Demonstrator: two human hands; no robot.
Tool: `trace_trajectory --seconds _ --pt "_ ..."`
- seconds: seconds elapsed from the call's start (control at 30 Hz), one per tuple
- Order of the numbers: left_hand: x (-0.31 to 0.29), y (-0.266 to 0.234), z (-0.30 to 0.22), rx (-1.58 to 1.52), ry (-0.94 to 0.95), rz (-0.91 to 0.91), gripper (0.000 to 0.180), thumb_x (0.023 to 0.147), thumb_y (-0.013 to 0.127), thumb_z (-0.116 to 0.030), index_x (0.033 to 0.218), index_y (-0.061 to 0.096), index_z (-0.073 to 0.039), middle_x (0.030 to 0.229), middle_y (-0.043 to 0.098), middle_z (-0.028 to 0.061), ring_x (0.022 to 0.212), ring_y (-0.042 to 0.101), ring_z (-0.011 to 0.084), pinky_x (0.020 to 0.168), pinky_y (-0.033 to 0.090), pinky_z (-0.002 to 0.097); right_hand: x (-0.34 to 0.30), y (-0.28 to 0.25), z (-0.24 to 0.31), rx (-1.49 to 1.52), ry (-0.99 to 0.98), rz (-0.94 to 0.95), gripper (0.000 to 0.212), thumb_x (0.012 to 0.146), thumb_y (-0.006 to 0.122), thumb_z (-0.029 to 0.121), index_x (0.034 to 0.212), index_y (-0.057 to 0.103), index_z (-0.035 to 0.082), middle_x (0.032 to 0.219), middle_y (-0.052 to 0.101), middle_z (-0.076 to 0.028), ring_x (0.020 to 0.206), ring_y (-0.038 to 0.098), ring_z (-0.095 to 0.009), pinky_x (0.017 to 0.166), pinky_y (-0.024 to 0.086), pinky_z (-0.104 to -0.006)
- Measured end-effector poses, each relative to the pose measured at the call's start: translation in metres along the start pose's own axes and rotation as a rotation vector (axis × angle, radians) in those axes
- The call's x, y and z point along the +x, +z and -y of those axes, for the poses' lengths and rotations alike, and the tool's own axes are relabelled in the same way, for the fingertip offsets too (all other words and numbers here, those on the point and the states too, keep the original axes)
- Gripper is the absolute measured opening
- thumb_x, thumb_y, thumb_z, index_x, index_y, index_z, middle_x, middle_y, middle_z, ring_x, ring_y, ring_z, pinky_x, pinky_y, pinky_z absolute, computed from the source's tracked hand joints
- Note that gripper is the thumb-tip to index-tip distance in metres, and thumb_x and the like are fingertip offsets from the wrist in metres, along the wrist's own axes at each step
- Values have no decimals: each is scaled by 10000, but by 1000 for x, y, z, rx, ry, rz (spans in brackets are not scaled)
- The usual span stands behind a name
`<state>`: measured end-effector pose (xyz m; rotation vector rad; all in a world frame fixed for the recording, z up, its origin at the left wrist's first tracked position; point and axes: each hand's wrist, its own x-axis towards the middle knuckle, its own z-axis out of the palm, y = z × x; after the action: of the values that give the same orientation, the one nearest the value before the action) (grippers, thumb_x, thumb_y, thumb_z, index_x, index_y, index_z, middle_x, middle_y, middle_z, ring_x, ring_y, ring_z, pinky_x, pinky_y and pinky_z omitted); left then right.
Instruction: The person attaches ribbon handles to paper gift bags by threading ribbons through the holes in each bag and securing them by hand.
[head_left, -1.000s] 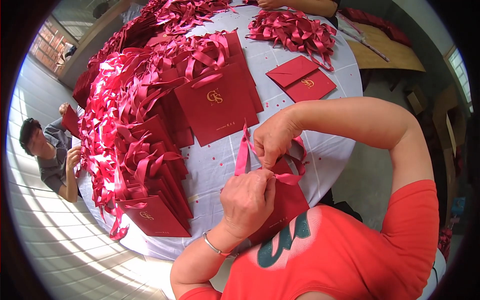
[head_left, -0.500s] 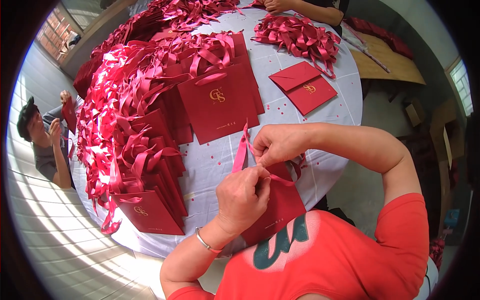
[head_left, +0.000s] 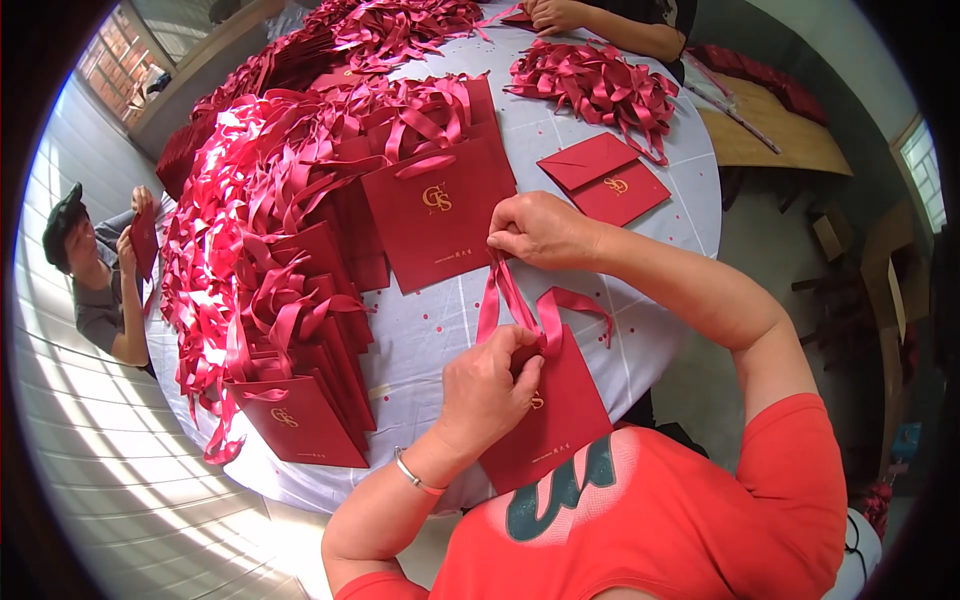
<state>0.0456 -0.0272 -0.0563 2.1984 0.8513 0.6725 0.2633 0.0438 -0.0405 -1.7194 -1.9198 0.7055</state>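
Note:
A red paper gift bag point(head_left: 562, 405) with gold lettering lies flat at the table's near edge, against my shirt. My left hand point(head_left: 490, 385) pinches at its top edge, where the ribbon passes into the bag. Farther off, my right hand point(head_left: 545, 230) is closed on a pink-red ribbon point(head_left: 512, 295) and holds it taut above the bag's top. A loose ribbon end point(head_left: 580, 300) curls out to the right of the bag. My fingertips partly hide where ribbon and bag meet.
Rows of red bags point(head_left: 300, 425) with ribbon handles stand on the left of the round table point(head_left: 420, 345). A ribbon heap point(head_left: 595, 90) and folded red bags point(head_left: 620, 185) lie at the far right. One person point(head_left: 95, 270) holds a bag at left; another's hands point(head_left: 555, 15) work at the far side.
My right hand has moved up and away from my left, drawing the ribbon taut. My left hand stays by the bag's top edge. The person at left has raised their bag.

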Motion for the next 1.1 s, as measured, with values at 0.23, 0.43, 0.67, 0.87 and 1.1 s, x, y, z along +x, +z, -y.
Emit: trace_trajectory --seconds 0.23,0.43,0.67,0.87,1.1 --pt "-1 -1 -1 -17 4 -4 229 824 731 -117 1016 620 -57 864 723 110 789 720 284 677 560 366 -29 2 -5 145 -144 -268 191 915 679 152 1036 718 9 834 663 -87 744 623 -158 673 503 -291" --pt "-1 -3 0 -26 -4 17 215 830 722 -102 1018 628 -54 883 727 113 791 724 278 687 565 358 -92 -18 -12 107 -167 -75 233 834 742 119 1044 707 23 922 650 -58 778 597 -136 672 478 -287" --pt "4 -8 -3 -107 -85 59 161 850 675 -73 1004 657 -28 900 738 128 809 733 266 713 569 342 -146 -10 -8 -188 -78 -231 198 726 762 111 881 659 46 848 588 -109 828 608 -297 736 502 -380" --pt "6 -8 1 -102 -92 74 149 860 663 -80 998 658 -23 884 744 126 814 735 259 724 566 337 -145 -21 11 -76 -248 -539 196 759 668 -104 919 659 9 916 668 -132 848 660 -286 755 525 -354" --pt "6 -8 4 -127 -116 32 106 875 671 -134 962 686 -75 863 724 102 731 698 282 661 533 382 -132 -43 48 480 -484 -415 241 780 654 -182 960 694 -28 942 691 -116 868 665 -199 758 525 -292"
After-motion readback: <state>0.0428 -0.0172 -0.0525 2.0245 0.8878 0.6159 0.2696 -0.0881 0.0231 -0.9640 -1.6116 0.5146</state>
